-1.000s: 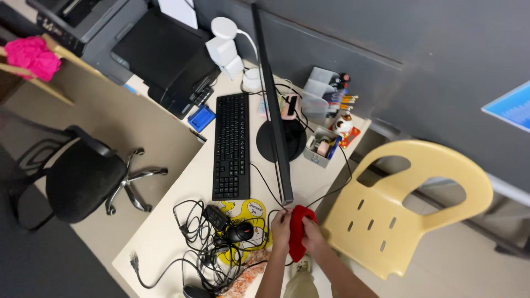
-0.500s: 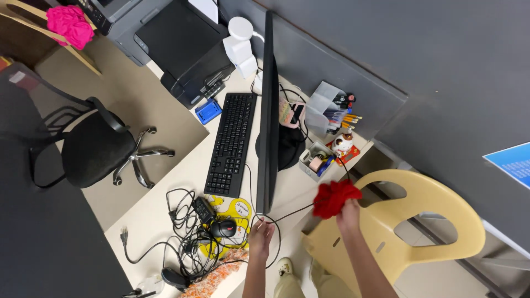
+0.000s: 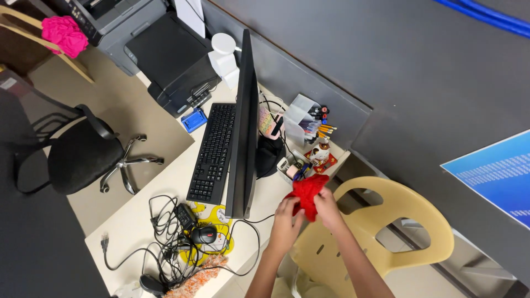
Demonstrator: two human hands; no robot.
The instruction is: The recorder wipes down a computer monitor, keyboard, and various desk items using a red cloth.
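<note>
Count: one red cloth (image 3: 307, 194), two hands, one monitor (image 3: 243, 124), one keyboard (image 3: 212, 153), one mouse (image 3: 205, 235), one printer (image 3: 113, 22), two chairs, one pen holder (image 3: 310, 118).

The left hand (image 3: 285, 218) and right hand (image 3: 327, 210) both grip the red cloth, fingers closed on its lower part. The cloth is held up in the air above the right end of the surface (image 3: 135, 221), over the gap between the surface and the yellow chair (image 3: 386, 221). It is bright red, soft and crumpled, bunched into a rough lump with a textured, knit-like face.

The surface is pale cream and long. The monitor is seen from above as a thin dark slab, with the keyboard just beside it. The mouse lies on a yellow mat among tangled black cables (image 3: 165, 237). The pen holder and small items stand behind the monitor, against a dark grey partition (image 3: 342, 55).

The floor is beige. A black office chair (image 3: 83, 152) stands beside the surface. A pink cloth (image 3: 65, 33) lies at far left.
</note>
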